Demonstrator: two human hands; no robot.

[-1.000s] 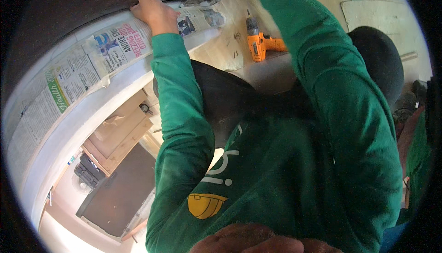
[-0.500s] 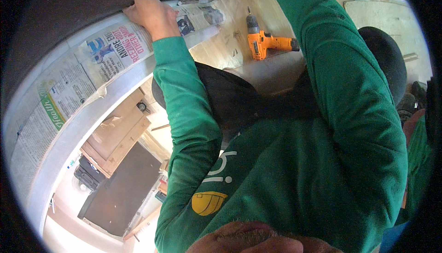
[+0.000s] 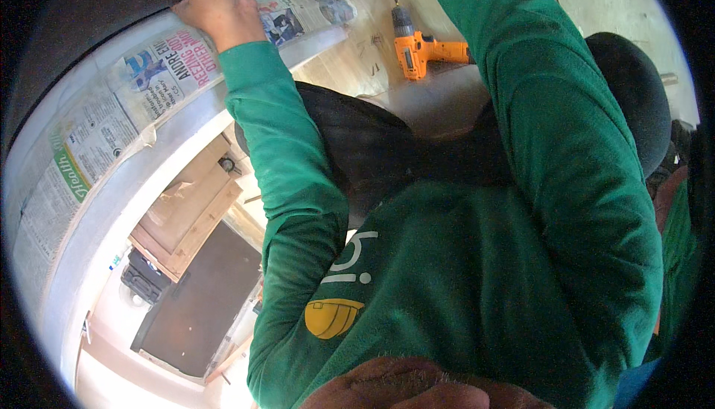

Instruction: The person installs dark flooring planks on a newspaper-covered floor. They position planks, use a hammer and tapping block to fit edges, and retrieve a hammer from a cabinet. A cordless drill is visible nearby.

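Observation:
My left hand [image 3: 216, 8] rests across the lower edge of a dark panel [image 3: 97, 18] at the upper left. Its thumb stretches out over the panel; the other fingers are mostly hidden. Newspaper sheets [image 3: 112, 122] cover the pale curved strip [image 3: 175, 137] beside my left wrist. My right arm [image 3: 514, 51], in a green sleeve, reaches up past the top edge, so its hand is out of view. Between my arms lies an orange and black cordless drill [image 3: 417, 48] with a bit in its chuck, apart from both hands.
Several small screws [image 3: 374, 65] lie on the wooden surface [image 3: 350, 51] left of the drill. Below the papered strip are a wooden cabinet [image 3: 182, 219], a black case [image 3: 141, 276] and a dark floor panel [image 3: 197, 301]. A pale board [image 3: 611, 14] lies at the upper right.
The view has shifted, so the drill and my left hand sit higher in it. My right hand, partly seen at the top edge before, has gone out of view.

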